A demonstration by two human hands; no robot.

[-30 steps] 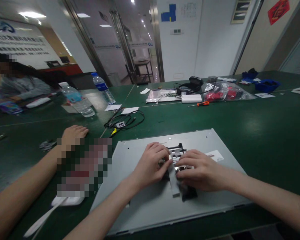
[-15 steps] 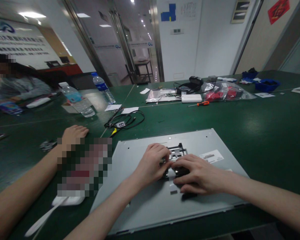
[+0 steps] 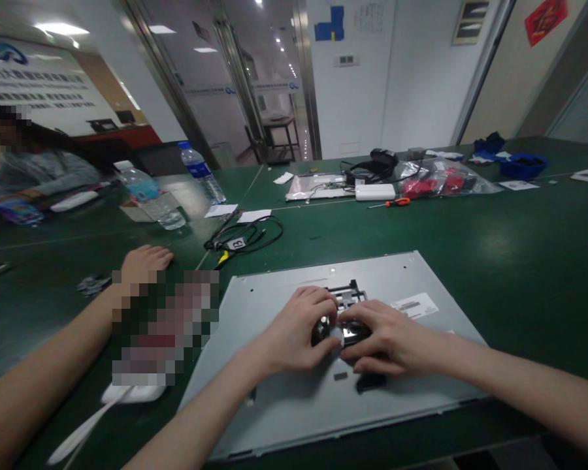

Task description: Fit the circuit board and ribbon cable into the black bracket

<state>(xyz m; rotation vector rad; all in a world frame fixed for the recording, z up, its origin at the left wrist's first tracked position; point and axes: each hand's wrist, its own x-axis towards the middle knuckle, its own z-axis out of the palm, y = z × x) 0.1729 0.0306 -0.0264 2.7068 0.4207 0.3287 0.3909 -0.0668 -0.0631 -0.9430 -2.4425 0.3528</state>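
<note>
A flat grey metal panel (image 3: pixel 274 418) lies on the green table beneath both hands. My left hand (image 3: pixel 296 329) closes around the left end of a glossy dark piece (image 3: pixel 355 333) with a pale band near its middle. My right hand (image 3: pixel 396 339) is curled over the right end of the same piece, fingers bent. The exact kind of this piece does not show. Just beyond the fingers is a black frame-like bracket (image 3: pixel 353 287) on the panel. A small black part (image 3: pixel 371 382) lies below my right hand. To the right there is a white label (image 3: pixel 415 305).
Another person's hand (image 3: pixel 147 261) rests at the left, near a blurred-out item with a white strap (image 3: pixel 83 431). Black cables (image 3: pixel 247 238), water bottles (image 3: pixel 151 196), an orange screwdriver (image 3: pixel 396 203) and a plastic bag with red contents (image 3: pixel 441 179) lie farther back.
My left hand has shifted slightly and its fingers have opened a little wider, so more of the glossy piece shows. My right hand has hardly moved.
</note>
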